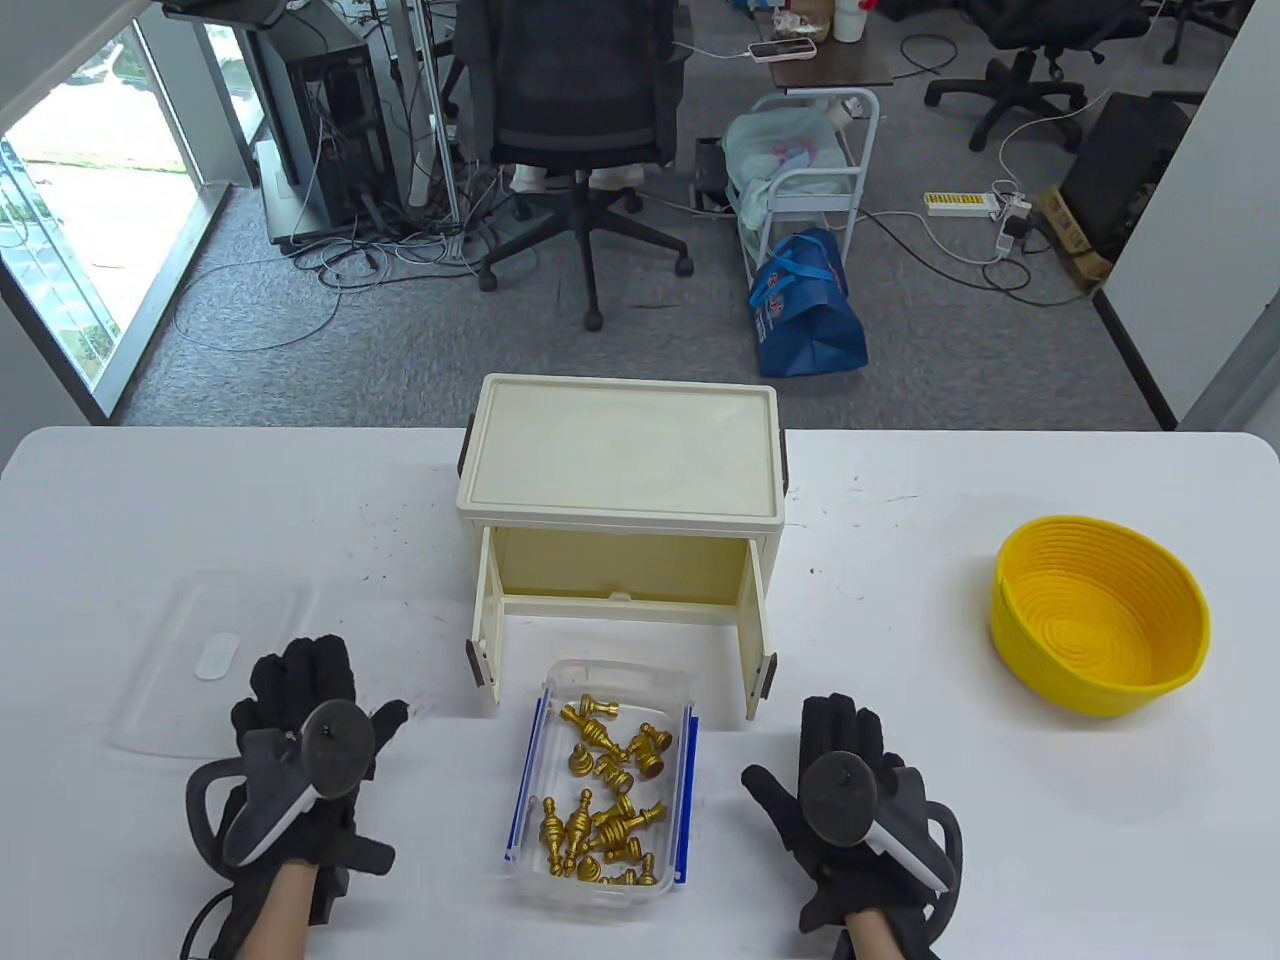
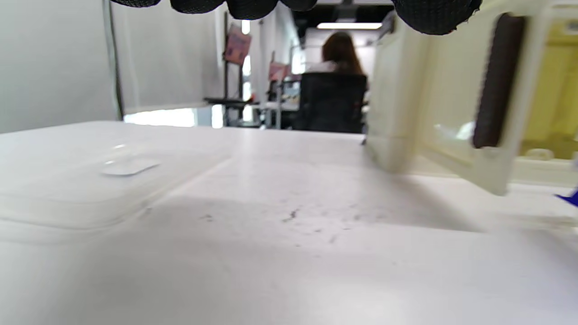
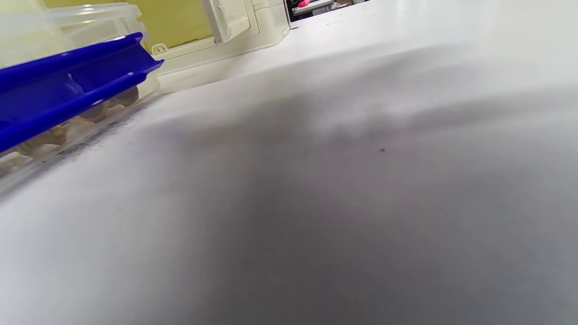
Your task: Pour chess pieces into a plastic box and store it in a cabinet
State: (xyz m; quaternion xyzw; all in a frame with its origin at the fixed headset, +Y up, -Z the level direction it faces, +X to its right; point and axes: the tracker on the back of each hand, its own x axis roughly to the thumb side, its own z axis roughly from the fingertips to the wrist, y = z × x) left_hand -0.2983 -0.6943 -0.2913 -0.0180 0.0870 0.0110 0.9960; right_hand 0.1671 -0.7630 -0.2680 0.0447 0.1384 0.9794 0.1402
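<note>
While both hands point(image 1: 300, 720) point(image 1: 850, 770) lie flat, spread, on desk point(image 1: 950, 850), lid point(image 1: 210, 660) sits left, yellow basket point(image 1: 1100, 615) right, cabinet point(image 1: 620, 450) doors open.

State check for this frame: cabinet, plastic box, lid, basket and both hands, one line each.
cabinet: both doors open, nothing visible inside
plastic box: uncovered, gold chess pieces inside, on the table before the cabinet
lid: off, flat on the table at left
yellow basket: upright, empty
left hand: holds nothing
right hand: holds nothing
</note>
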